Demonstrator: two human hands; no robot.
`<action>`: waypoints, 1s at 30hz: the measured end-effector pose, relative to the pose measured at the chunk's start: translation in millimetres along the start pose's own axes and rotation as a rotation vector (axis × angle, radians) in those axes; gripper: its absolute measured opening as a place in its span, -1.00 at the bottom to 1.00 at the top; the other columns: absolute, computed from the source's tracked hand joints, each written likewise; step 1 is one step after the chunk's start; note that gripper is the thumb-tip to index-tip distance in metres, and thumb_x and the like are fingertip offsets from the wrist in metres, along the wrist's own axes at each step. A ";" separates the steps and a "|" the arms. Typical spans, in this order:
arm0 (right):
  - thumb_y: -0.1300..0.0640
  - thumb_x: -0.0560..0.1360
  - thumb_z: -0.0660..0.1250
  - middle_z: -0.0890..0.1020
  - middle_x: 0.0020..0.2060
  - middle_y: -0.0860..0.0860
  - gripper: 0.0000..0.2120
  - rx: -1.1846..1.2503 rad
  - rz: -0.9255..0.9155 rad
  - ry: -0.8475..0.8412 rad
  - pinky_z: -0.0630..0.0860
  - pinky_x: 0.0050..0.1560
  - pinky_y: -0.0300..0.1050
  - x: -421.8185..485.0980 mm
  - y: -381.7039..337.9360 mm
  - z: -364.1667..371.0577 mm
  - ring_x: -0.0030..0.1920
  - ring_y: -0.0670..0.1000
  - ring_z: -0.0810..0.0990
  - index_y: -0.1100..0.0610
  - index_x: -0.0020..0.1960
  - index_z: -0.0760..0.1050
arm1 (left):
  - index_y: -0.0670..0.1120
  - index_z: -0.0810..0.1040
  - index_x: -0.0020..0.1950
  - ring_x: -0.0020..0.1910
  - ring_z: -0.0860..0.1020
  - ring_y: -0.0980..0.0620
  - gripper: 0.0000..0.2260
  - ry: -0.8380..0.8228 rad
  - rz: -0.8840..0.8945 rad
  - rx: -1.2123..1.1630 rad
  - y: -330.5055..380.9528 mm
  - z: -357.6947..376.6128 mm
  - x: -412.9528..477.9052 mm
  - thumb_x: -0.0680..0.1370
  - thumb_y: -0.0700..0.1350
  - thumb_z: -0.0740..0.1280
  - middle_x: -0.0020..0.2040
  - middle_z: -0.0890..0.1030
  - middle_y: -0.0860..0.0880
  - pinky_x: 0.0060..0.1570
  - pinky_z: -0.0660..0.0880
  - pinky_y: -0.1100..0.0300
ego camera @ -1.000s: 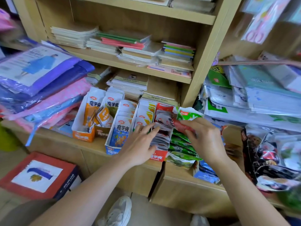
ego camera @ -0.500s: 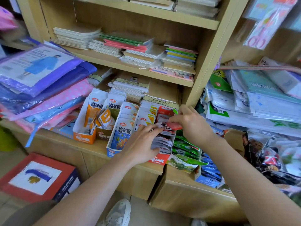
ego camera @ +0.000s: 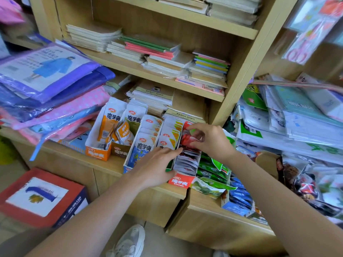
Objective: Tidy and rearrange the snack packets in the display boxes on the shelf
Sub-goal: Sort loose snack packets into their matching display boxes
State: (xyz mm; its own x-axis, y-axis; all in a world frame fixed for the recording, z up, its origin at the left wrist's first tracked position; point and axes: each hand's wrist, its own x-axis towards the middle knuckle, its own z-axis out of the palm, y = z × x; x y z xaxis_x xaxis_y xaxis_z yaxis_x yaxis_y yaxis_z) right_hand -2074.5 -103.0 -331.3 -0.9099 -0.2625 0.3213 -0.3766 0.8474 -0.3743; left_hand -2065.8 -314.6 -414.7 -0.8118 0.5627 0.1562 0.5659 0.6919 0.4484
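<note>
Seven open cardboard display boxes stand side by side on the wooden shelf (ego camera: 78, 158). The orange display box (ego camera: 97, 154) holds tall orange packets (ego camera: 109, 125) printed 魔芋爽 under a red oval logo. A small brown box (ego camera: 118, 152) sits just beside it. The blue display box (ego camera: 128, 167) carries a row of white-and-blue packets (ego camera: 142, 149) with the same 魔芋爽 lettering. Next to it, white packets (ego camera: 168, 135) with yellow corners stand in a row.

The red display box (ego camera: 181, 180), 魔芋爽 in white on its front, is filled with packets (ego camera: 185, 164) leaning back, their silver-grey backs showing. The right hand (ego camera: 209, 140) pinches a glossy red packet (ego camera: 189, 140) between thumb and fingers at the far end of this box. The left hand (ego camera: 157, 167) lies flat with fingers straight and pressed together, fingertips (ego camera: 177, 151) touching the packets at the box's left wall.

To the right, green packets (ego camera: 213, 167) and blue packets (ego camera: 239, 197) fill two more boxes; their writing is too blurred to read.
</note>
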 end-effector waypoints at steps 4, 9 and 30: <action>0.21 0.36 0.59 0.69 -0.15 -0.08 -0.68 0.105 0.006 0.139 0.54 -0.07 -0.31 -12.8 6.0 9.5 -0.12 -0.18 0.64 0.08 0.09 0.65 | 0.18 0.10 0.62 0.46 0.28 0.06 -0.34 -0.009 0.014 -0.008 -0.4 -2.1 -2.4 0.60 0.10 0.35 0.46 0.39 0.11 0.34 0.37 0.06; 0.18 0.42 0.55 0.71 -0.08 -0.08 -0.78 0.014 -0.139 0.196 0.52 -0.03 -0.38 -23.1 7.1 9.5 -0.12 -0.25 0.60 0.07 0.06 0.70 | 0.17 0.16 0.61 0.44 0.31 0.07 -0.37 -0.018 0.012 -0.002 0.2 -7.6 -4.7 0.60 0.09 0.35 0.46 0.40 0.12 0.32 0.43 0.04; 0.10 0.41 0.56 0.71 -0.02 0.01 -0.74 -0.218 -0.112 0.044 0.60 0.01 0.05 -19.6 -11.2 37.2 0.05 0.09 0.60 0.09 0.09 0.69 | 0.07 0.67 0.19 0.03 0.61 0.11 -0.78 0.333 -0.171 -0.040 -36.2 -41.4 -53.9 0.55 -0.02 0.42 -0.01 0.68 0.15 -0.06 0.57 0.14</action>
State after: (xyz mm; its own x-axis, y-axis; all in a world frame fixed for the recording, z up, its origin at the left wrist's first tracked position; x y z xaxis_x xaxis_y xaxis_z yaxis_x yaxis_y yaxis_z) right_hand -2058.9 -124.6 -365.7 -0.8545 -0.3440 0.3892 -0.4237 0.8950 -0.1391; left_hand -2048.5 -388.7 -403.0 -0.9002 0.2584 0.3505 0.4174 0.7414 0.5255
